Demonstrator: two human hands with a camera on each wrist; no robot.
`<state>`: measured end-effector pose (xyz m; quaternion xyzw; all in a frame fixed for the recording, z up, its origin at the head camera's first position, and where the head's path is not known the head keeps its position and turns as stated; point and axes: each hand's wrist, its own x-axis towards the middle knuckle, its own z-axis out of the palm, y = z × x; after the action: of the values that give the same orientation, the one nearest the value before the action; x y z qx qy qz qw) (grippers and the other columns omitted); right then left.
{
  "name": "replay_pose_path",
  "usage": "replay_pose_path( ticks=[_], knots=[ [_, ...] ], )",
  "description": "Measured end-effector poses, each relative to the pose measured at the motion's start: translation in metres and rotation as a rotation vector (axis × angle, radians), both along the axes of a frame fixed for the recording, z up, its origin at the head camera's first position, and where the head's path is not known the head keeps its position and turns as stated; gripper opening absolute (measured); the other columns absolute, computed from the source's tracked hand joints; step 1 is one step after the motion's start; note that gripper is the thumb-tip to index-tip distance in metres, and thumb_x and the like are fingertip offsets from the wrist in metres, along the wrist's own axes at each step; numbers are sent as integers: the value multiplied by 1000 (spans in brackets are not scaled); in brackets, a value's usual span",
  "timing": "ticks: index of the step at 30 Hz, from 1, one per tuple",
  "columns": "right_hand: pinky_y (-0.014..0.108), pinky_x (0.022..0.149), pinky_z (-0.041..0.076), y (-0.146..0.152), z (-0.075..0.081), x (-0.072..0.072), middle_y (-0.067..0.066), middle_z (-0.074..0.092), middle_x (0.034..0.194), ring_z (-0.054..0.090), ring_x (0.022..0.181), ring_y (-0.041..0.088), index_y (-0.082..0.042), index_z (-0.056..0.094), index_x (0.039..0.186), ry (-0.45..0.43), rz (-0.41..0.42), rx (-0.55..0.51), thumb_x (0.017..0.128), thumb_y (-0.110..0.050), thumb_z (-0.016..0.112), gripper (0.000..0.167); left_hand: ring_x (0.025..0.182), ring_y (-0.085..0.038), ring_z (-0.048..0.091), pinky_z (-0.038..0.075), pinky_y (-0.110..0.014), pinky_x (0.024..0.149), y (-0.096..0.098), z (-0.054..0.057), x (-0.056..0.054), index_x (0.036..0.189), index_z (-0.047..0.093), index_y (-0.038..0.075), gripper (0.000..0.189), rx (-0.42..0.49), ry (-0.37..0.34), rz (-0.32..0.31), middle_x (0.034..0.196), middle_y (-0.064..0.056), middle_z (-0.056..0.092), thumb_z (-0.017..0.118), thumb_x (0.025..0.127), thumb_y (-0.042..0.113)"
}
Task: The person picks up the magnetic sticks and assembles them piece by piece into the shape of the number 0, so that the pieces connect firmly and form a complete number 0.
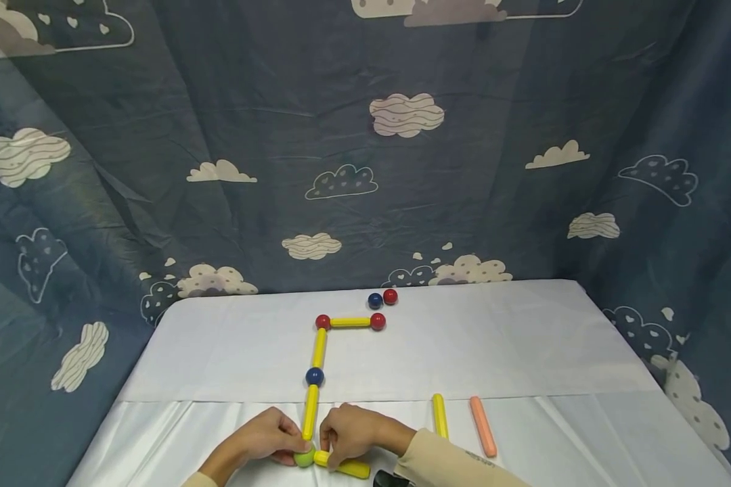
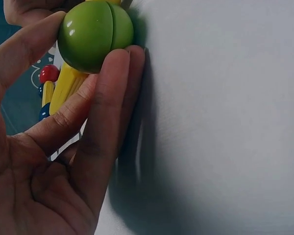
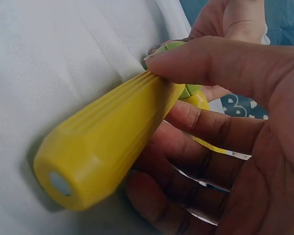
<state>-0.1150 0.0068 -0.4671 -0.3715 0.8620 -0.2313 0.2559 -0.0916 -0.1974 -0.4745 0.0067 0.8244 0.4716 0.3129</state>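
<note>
My left hand [image 1: 268, 434] pinches a green ball [image 2: 85, 36] between thumb and fingertips, low on the white cloth. Thumb and fingers of my right hand [image 1: 355, 430] grip a yellow magnetic rod [image 3: 103, 142], whose far end meets the green ball; its near end shows a grey disc. From the green ball another yellow rod [image 1: 310, 412] leads away to a blue ball [image 1: 315, 376]. Beyond that, a further yellow rod [image 1: 319, 348] runs to a red ball [image 1: 323, 322], where a sideways yellow rod [image 1: 350, 322] ends at a second red ball [image 1: 378, 321].
A loose blue ball [image 1: 375, 301] and red ball [image 1: 390, 296] sit near the table's back edge. Right of my hands lie a yellow rod [image 1: 440, 414] and an orange rod [image 1: 483, 426]. A dark cloud-patterned curtain [image 1: 268, 216] hangs behind the white-covered table [image 1: 524, 338].
</note>
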Motion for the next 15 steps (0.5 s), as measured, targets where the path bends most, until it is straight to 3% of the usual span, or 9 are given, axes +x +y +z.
replay_pose_path(
  ticks=[4, 7, 11, 15],
  knots=[
    [12, 44, 36, 4, -2, -1, -16, 48, 53, 41, 45, -5, -19, 65, 73, -27, 13, -34, 74, -16, 81, 17, 59, -6, 63, 54, -22, 58, 0, -1, 2, 82, 72, 3, 19, 9, -2, 0, 74, -1, 70, 79, 79, 20],
    [13, 46, 38, 9, -2, -5, -15, 51, 56, 44, 48, -4, -17, 65, 76, -115, 7, -84, 75, -15, 81, 16, 59, -6, 63, 54, -23, 58, 0, 0, 2, 82, 71, 3, 19, 19, -2, -2, 74, -1, 70, 79, 80, 20],
    [14, 50, 37, 21, -1, -18, -12, 55, 62, 47, 53, -1, -13, 66, 83, -258, -19, -166, 77, -13, 80, 15, 60, -7, 63, 55, -23, 59, 0, 2, 1, 83, 71, 2, 19, 21, -4, -4, 75, -2, 70, 79, 80, 20],
    [16, 52, 38, 36, 2, -34, -9, 57, 68, 48, 57, 2, -10, 66, 88, -306, -64, -220, 78, -12, 78, 16, 61, -7, 64, 55, -24, 60, 1, 3, 1, 84, 72, 1, 19, 21, -15, -4, 76, -3, 71, 78, 80, 19]
  ],
)
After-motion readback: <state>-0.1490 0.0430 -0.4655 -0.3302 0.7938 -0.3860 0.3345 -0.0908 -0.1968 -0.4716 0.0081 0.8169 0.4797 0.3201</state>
